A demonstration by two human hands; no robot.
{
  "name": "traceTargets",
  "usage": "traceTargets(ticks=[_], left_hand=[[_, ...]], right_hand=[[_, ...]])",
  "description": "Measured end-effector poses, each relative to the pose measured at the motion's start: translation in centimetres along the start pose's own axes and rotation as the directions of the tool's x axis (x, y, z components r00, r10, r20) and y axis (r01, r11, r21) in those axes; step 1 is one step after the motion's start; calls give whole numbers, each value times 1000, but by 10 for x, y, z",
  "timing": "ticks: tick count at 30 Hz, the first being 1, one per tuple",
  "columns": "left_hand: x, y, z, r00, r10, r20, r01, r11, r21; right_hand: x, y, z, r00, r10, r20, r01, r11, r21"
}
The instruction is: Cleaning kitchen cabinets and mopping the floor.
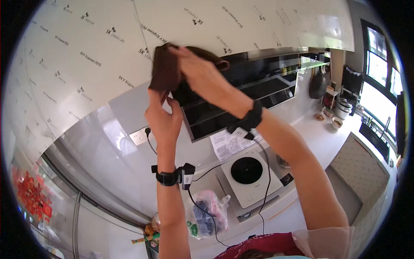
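A dark brown cloth (165, 68) is raised against the lower part of a white cabinet front (97, 42) covered in printed film. My left hand (164, 119) holds the cloth's lower end, its fingertips hidden by the fabric. From the right, my right hand (202, 74) reaches across with its fingers on the cloth, and part of the fabric shows behind that hand. The right hand looks slightly blurred. Both wrists wear black straps with small cabled devices.
Below the cabinet is a black range hood (207, 121). A white Midea induction cooker (255, 194) sits on the counter, beside a plastic bag (208, 215) of items. A plug is in the wall socket (139, 136). A rice cooker (343, 108) and a bowl (337, 123) stand at right.
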State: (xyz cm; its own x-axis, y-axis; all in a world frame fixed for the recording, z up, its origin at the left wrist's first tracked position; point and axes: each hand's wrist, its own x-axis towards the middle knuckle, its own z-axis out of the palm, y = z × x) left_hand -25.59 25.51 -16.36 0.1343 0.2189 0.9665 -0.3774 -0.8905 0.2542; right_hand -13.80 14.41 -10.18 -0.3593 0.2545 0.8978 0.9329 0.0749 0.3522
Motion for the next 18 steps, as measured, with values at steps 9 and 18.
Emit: traceTargets(ticks=[9, 18], left_hand=[[6, 11, -2, 996, 55, 76, -46, 992, -122], [3, 8, -17, 995, 10, 100, 12, 976, -217]], right_hand=[[-62, 67, -102, 823, 436, -365, -549, 776, -311], [-25, 12, -13, 961, 185, -203, -218, 964, -154]])
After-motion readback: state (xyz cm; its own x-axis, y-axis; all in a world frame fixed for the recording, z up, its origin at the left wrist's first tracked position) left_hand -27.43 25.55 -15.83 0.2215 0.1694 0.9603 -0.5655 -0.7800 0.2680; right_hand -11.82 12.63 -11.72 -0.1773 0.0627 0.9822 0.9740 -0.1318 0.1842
